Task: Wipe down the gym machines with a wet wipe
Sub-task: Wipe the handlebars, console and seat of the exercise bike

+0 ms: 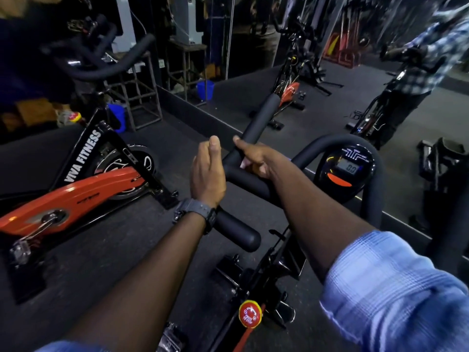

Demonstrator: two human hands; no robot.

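I see my right hand [256, 158] wrapped around the black handlebar [251, 123] of the exercise bike, its grip closed on a bit of white wipe [244, 164] showing under the fingers. My left hand [206, 171] hovers just beside the bar, fingers loosely curled, holding nothing, a watch [195, 212] on its wrist. The bike's display [346, 168] sits right of the bar, the red stop knob [250, 314] below.
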